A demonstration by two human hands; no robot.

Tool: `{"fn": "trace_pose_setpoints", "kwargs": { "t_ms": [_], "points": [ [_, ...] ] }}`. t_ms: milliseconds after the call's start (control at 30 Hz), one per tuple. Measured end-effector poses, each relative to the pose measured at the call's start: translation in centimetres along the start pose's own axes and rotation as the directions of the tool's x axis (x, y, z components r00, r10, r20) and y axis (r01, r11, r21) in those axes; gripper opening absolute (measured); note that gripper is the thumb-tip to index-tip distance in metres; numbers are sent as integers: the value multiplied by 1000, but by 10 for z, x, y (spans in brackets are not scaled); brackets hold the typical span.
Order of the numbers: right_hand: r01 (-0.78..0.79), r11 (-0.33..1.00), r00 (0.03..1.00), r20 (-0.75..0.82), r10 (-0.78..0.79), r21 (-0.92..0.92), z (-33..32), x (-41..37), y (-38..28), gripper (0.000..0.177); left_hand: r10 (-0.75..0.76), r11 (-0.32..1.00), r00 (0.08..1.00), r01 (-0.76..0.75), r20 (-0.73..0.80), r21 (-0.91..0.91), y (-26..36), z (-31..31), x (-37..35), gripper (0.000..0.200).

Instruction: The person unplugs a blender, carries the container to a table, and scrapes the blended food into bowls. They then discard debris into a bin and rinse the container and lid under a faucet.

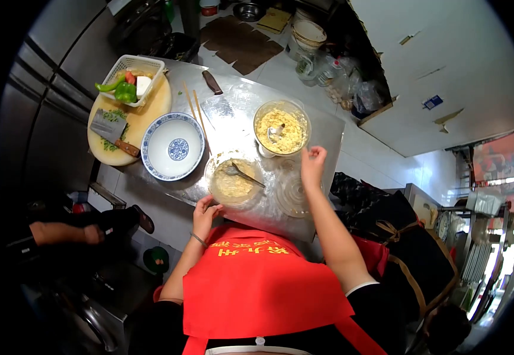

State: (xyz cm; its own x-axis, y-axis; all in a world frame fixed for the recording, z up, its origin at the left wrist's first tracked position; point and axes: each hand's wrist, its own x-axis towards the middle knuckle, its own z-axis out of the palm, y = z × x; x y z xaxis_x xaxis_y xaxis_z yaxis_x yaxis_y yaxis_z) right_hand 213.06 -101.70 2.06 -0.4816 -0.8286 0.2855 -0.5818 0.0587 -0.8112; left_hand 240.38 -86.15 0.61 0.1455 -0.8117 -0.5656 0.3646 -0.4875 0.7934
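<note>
My left hand point(205, 214) has its fingers at the near left rim of a clear bowl point(212, 188), gripping its edge. In that bowl is a pale yellowish mash with a dark spoon point(246, 175) leaning in it. My right hand point(312, 168) is beside a clear food processor bowl point(308, 127), fingers curled together, with nothing visible in them. Crumbly yellow food point(289, 133) surrounds the processor's central blade post. A clear round lid point(292, 192) lies just below my right hand.
Left on the metal table point(239, 89) stand a blue-and-white bowl point(170, 145), chopsticks point(199, 112) and a cutting board point(161, 100) with a cleaver point(109, 127), chopped greens and a vegetable basket point(161, 66). A knife handle point(212, 81) lies at the far edge. Another person's arm point(61, 233) shows left.
</note>
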Motion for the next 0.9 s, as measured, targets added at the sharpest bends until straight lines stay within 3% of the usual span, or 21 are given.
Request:
{"fn": "trace_pose_setpoints", "kwargs": {
  "t_ms": [67,133,200,233,267,333,367,433,533,567,600,667,700,767,800,867,900],
  "points": [
    [-213,976,898,401,180,38,-17,-32,-27,31,2,1000,1000,-2,18,-13,-1,-3,1,33],
    [43,997,780,621,-75,66,-16,-63,-30,30,-3,1000,999,4,36,-20,-2,-6,0,29],
    [13,999,730,683,-37,41,-13,-74,-43,31,-51,998,998,53,39,-40,-2,-2,-1,16],
    [-11,1000,682,732,-1,12,-11,-75,-47,31,18,1000,999,-17,30,-16,-2,4,-3,7],
    [-5,1000,676,737,-9,17,-8,-75,-47,31,22,1000,1000,-22,21,-21,-6,3,-1,7],
    [9,1000,649,760,-19,18,1,-74,-48,27,154,973,984,-168,94,159,-19,-1,6,9],
    [4,1000,648,762,-17,19,2,-72,-57,27,170,974,983,-179,74,140,-17,3,4,13],
    [-60,968,680,720,-139,244,0,-67,-79,22,171,974,983,-179,62,140,-17,7,5,13],
    [-176,928,644,752,-145,329,16,-72,-74,23,175,975,983,-180,55,132,-18,11,6,13],
    [-30,940,672,703,-233,340,16,-73,-77,20,176,975,983,-182,57,130,-19,12,7,14],
    [-29,940,673,702,-232,339,13,-71,-78,20,176,975,983,-182,59,129,-23,9,10,14],
    [424,846,591,610,-528,322,2,-65,-78,21,153,967,973,-184,175,179,-30,1,19,17],
    [425,847,591,611,-527,320,-5,-64,-77,21,152,967,973,-183,176,178,-30,1,20,17],
    [615,691,451,549,-703,379,-23,-64,-72,27,121,962,980,-155,157,224,-28,2,20,17],
    [614,693,451,553,-700,377,-34,-63,-70,27,117,963,981,-150,157,222,-27,4,20,17],
    [731,538,290,524,-801,418,-53,-63,-65,33,114,978,986,-132,118,163,-24,10,20,15],
    [731,541,289,529,-798,416,-59,-64,-61,33,109,979,987,-128,119,160,-26,11,23,15]
  ]
}}
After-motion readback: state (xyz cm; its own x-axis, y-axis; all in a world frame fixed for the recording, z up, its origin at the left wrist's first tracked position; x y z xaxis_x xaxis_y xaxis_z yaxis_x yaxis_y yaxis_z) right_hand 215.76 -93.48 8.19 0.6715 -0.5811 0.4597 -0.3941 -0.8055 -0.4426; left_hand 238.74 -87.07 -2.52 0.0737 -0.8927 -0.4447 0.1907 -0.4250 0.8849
